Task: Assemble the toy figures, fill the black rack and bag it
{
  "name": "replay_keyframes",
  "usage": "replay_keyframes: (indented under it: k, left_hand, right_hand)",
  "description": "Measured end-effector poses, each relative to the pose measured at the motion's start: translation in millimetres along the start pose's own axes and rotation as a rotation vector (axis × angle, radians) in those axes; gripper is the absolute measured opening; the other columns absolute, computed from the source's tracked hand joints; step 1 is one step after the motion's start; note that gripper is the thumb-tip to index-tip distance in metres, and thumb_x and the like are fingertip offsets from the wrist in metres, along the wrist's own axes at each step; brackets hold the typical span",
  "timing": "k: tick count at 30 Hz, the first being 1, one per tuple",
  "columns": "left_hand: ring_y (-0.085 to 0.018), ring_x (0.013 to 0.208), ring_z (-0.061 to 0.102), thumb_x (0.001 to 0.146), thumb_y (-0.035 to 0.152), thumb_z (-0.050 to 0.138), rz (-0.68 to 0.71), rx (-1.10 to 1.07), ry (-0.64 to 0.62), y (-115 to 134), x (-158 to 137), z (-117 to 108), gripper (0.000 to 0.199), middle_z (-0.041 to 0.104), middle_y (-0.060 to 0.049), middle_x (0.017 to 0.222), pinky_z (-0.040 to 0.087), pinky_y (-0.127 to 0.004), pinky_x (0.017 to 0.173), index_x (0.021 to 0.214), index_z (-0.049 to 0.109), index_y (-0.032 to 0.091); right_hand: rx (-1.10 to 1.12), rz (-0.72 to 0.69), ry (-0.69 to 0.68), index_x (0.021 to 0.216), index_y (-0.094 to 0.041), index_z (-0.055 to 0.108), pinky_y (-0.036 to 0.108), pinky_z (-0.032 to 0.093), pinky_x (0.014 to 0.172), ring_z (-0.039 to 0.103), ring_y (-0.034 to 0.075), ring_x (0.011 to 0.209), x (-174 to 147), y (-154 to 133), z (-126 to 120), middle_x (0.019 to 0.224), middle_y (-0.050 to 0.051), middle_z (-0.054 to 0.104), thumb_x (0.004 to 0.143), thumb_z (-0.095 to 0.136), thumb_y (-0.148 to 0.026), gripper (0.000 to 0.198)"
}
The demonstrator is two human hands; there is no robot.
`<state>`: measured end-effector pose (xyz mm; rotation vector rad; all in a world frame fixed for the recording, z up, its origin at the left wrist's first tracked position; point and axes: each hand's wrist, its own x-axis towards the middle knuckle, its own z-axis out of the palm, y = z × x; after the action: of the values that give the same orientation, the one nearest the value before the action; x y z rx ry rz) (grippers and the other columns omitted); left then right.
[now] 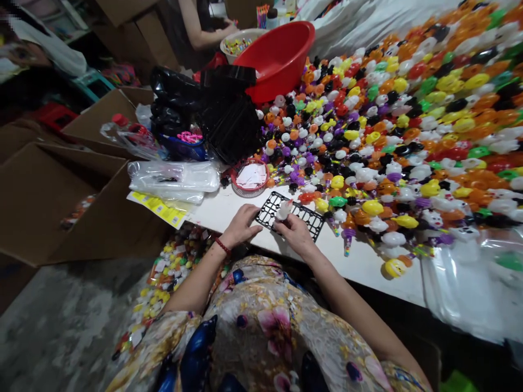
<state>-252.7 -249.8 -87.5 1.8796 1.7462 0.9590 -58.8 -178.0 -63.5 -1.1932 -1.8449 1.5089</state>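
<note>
A black plastic grid tray lies on the white table in front of me. My left hand is at its left end, fingers apart, thumb stretched along the near side; whether it presses on the rim I cannot tell. Over the tray, my right hand has its fingers closed round a small white toy figure with a reddish tip. The figure stands upright above the grid. Whether its base sits in a cell is hidden by my fingers.
A large heap of colourful small toys covers the table's right side. Behind stand a red basin and stacked black trays. A small basket holds white papers. Plastic bags and cardboard boxes are at left; a person's arm is beyond.
</note>
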Motion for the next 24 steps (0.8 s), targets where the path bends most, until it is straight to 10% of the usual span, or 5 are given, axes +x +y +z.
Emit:
replay_keyframes:
  k: [6,24]
  left_hand:
    - [-0.019,0.092,0.057,0.077,0.015,0.065,-0.086,-0.036,0.071,0.5,1.1,1.8,0.014,0.061,-0.005,0.095,0.051,-0.034,0.084,0.09,0.063,0.019]
    - [-0.014,0.077,0.054,0.072,0.009,0.066,-0.255,-0.072,0.053,9.0,13.1,-1.7,0.011,0.057,0.0,0.082,0.046,-0.026,0.071,0.075,0.06,0.018]
  right_hand:
    - [0.02,-0.056,0.03,0.077,-0.021,0.057,0.031,0.045,0.067,0.057,0.018,0.068,19.1,-4.6,34.4,0.072,0.0,0.063,0.07,0.059,-0.03,0.011]
    - [-0.509,-0.246,-0.082,0.102,-0.019,0.059,0.03,0.045,0.07,0.062,0.022,0.079,29.2,-7.1,33.7,0.088,0.008,0.069,0.085,0.051,-0.025,0.02]
